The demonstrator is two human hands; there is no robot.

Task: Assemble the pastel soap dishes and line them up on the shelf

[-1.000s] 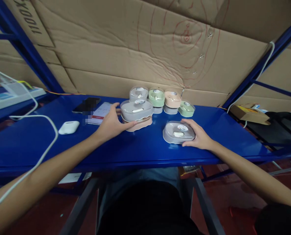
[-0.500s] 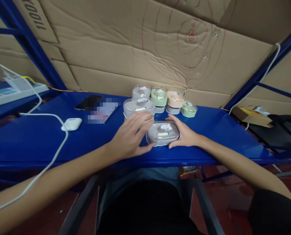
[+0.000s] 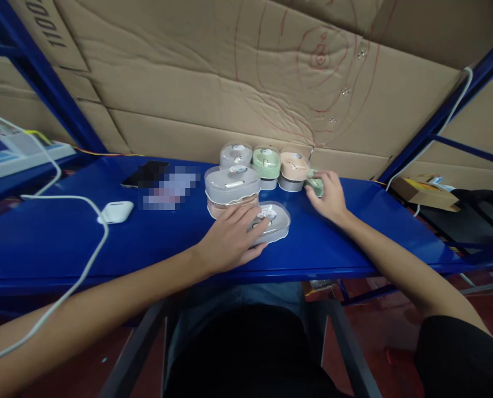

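Left hand [image 3: 232, 237] on grey clear-lidded box [image 3: 278, 225], grip lightly curled. Right hand [image 3: 330, 198] at green box [image 3: 316, 184], grip half-open; can't tell if either holds firmly.

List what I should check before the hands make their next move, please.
1. Left hand touching the front gray box: ok, fingers lie over its lid.
2. Right hand at the right-end green box: ok.
3. Right hand's grip firm: cannot tell; the hand partly hides the box.
4. Upper gray box upright on the peach box: ok.
5. White case seen clear of the white cable: not ok; they overlap in this view.
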